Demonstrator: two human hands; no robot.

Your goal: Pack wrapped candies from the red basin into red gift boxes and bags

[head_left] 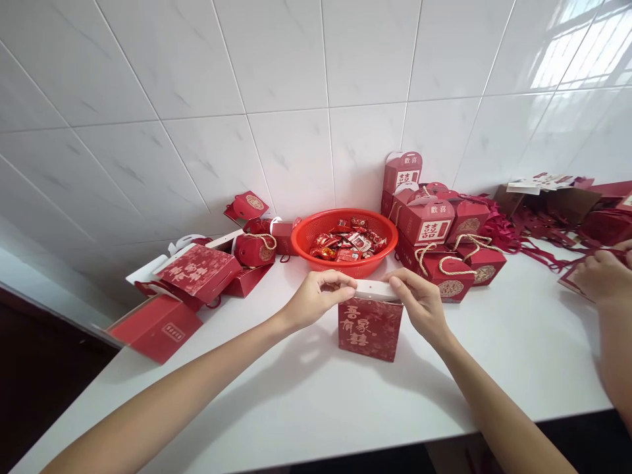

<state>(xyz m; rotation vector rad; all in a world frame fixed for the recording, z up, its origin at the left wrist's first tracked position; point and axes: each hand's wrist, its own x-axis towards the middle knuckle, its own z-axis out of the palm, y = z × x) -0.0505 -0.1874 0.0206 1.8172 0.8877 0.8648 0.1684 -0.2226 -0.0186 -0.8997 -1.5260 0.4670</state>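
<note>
While the dark-red, pale-lettered cardboard box (370, 332) stands upright on the smooth white table (296, 408), its white top flap (372, 289) looks not yet fastened.
The person's left hand (323, 297) and right hand (422, 303) pinch the flap's opposite ends, the box's body just below and between them. Its contents are hidden; red cardboard boxes with tan rope handles (450, 289) on the right look finished, while small red-wrapped packets (363, 243) lie in the round red plastic basket (368, 267).
</note>
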